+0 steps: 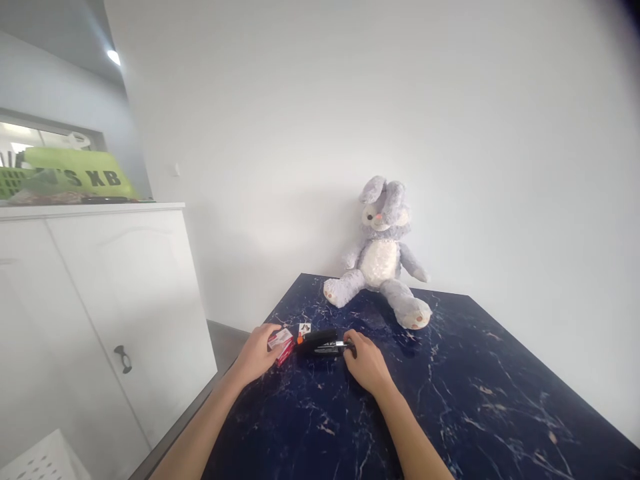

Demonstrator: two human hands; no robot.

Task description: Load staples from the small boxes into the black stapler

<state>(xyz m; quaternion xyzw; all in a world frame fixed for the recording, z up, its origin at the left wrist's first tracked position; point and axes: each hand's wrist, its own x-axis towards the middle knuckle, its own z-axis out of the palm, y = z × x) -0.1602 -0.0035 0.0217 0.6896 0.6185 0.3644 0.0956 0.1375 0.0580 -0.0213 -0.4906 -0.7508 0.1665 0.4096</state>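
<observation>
My left hand (261,350) grips a small red and white box (281,340) at the table's left side, fingers round its far edge and thumb on the near side. Right of the box lies what looks like a black stapler (320,340), with a silver strip along it and an orange spot at its left end. My right hand (367,360) is closed round the stapler's right end, hiding that part. Just behind the stapler's left end is a small white card-like piece (305,328) with a dark picture.
A grey plush rabbit (380,260) sits at the back of the dark blue marbled table (475,400), against the white wall. On the left stands a white cabinet (130,280) with a green bag (80,170) on top. A white perforated container (45,460) is at lower left.
</observation>
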